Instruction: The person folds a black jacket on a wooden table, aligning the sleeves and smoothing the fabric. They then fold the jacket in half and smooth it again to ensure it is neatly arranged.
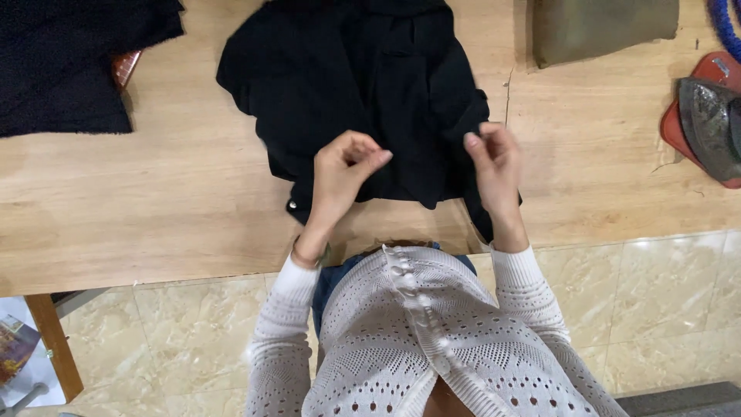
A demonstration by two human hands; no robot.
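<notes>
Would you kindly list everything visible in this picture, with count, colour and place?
black garment: one, black, crumpled on the table's middle, under both hands
dark cloth: one, black, top left corner of the table
olive cloth: one, olive green, folded, top right
iron: one, grey on a red rest, right edge
blue cord: one, blue, top right corner
table: one, light wood, across the upper half
floor: beige tiles, below the table
white cardigan: one, white knit, worn by the person, bottom centre
left hand: pinching above the black garment
right hand: gripping the black garment's edge
</notes>
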